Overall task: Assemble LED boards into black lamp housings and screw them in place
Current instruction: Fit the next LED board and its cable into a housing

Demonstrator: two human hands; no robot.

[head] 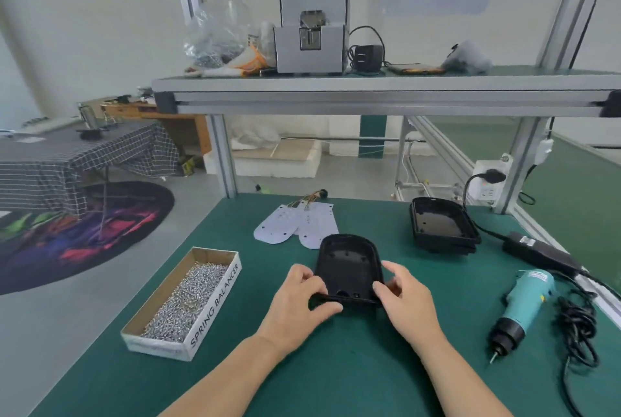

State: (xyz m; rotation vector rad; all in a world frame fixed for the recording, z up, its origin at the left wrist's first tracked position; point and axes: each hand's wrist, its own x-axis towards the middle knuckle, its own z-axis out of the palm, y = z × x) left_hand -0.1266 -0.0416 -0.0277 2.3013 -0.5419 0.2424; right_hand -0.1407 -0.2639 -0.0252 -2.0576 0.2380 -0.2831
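A green worktop (353, 366) filled the lower view, with a grey shelf (369, 94) spanning its far edge overhead on aluminium posts. Near the left edge lay a long cardboard box (215, 305) marked "SPRING BALANCER", filled with small silver screws (181, 302). Toward the far right corner sat a stack of black lamp housings (440, 225), hollow sides up. Around the middle of the worktop, nearer the front edge, was a single black lamp housing (347, 265), hollow side up, its rounded end pointing to the far edge and its straight end toward the person; whether it rested on the mat or was lifted off it could not be told. The left hand (295, 305) grasped its near left corner, thumb over the straight rim and fingers curled at the side wall. The right hand (410, 299) grasped the near right side, fingers curled against the wall. By the right edge lay a teal electric screwdriver (524, 305), bit toward the front edge, with a black power supply (537, 252) just beyond it. Two white LED boards (295, 225), overlapping, lay just beyond the held housing toward the far edge.
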